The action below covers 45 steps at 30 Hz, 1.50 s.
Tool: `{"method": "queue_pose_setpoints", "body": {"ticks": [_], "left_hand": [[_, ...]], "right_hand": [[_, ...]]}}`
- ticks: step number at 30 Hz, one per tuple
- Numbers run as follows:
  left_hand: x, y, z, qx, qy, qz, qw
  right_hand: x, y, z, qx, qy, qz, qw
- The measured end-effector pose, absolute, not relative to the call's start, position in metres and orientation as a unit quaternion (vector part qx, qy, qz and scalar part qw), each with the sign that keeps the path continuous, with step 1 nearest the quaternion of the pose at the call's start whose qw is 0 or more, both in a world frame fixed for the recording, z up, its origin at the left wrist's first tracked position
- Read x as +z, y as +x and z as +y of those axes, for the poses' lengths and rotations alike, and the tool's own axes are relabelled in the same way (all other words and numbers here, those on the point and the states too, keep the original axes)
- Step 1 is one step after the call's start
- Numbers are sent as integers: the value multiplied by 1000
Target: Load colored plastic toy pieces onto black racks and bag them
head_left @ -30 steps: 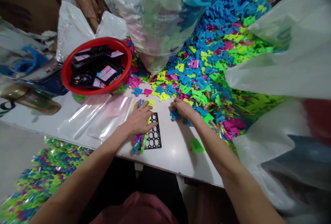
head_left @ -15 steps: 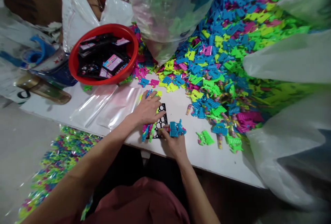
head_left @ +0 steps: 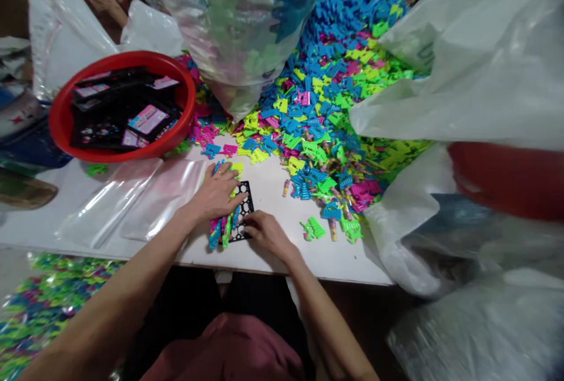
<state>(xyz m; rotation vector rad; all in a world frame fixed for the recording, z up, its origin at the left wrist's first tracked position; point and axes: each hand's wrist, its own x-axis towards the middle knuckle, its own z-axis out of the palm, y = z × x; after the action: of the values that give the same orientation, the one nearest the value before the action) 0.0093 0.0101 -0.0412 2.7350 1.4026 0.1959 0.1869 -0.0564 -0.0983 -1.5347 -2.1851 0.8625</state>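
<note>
On the white table (head_left: pixel 271 193), near its front edge, a black grid (head_left: pixel 248 193) is lying flat, and both hands are working at it. Bright plastic pieces (head_left: pixel 226 231) in pink, green and blue are crowding its left side, just below the left hand (head_left: pixel 217 190). That hand is resting over them with its fingers reaching forward and its thumb stretching out across the holes; I cannot tell whether the fingers are gripping any piece. At the grid's right side, the right hand (head_left: pixel 265 231) is bending its fingers inward, the tips bunching close over the holes; whether they are grasping something is not showing. Right of that hand, a loose green piece (head_left: pixel 314 228) is lying on the table, and beyond it a blue piece (head_left: pixel 331 211) is sitting with a small tube (head_left: pixel 333 230) pointing toward the front. Another small tube (head_left: pixel 286 188) is lying nearer the grid, just beside a big multicoloured heap (head_left: pixel 326 105) that is spreading across the back. Above the heap's near end, a large clear bag (head_left: pixel 247 23) is bulging. To the left, flat clear bags (head_left: pixel 118 205) are lying in front of a red basin (head_left: pixel 188 96), which is holding black packets (head_left: pixel 147 120).
</note>
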Motion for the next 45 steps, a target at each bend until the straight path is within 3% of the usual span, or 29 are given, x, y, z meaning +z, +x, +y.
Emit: {"method": "queue_pose_setpoints", "body": {"ticks": [2,6,9,14,17,19,23,25,29,33,36,42,45], "left_hand": [[-42,10,11,64,889,451,34],[-42,12,11,67,882,465,31],[-41,12,6,58,883,465,31],[-38,12,-7,48,884,464,23],[-36,14,-9,38,880,472,34],[-34,16,-6,29,880,472,40],[-32,18,1,24,880,474,36],[-33,19,3,26,876,481,31],[-31,20,2,24,869,492,40],[-31,19,3,11,875,481,50],[-29,17,4,12,873,484,49],[-16,18,-21,65,894,442,12],[-18,22,-39,71,907,415,13]], "right_hand": [[-93,227,-44,210,-607,-751,155],[-83,286,-15,-42,-699,-714,27],[-85,298,-4,-93,-670,-736,-25],[-100,299,-5,-109,-671,-734,-9],[-97,301,-5,-84,-673,-734,21],[-84,299,-7,-50,-670,-736,84],[-57,271,-31,36,-606,-714,348],[-60,244,-54,128,-571,-680,441],[-108,188,-96,369,-582,-593,416],[-140,162,-109,380,-600,-531,463],[-135,157,-108,330,-580,-622,410],[-117,141,-110,239,-599,-743,177],[-114,148,-105,276,-590,-741,163]]}}
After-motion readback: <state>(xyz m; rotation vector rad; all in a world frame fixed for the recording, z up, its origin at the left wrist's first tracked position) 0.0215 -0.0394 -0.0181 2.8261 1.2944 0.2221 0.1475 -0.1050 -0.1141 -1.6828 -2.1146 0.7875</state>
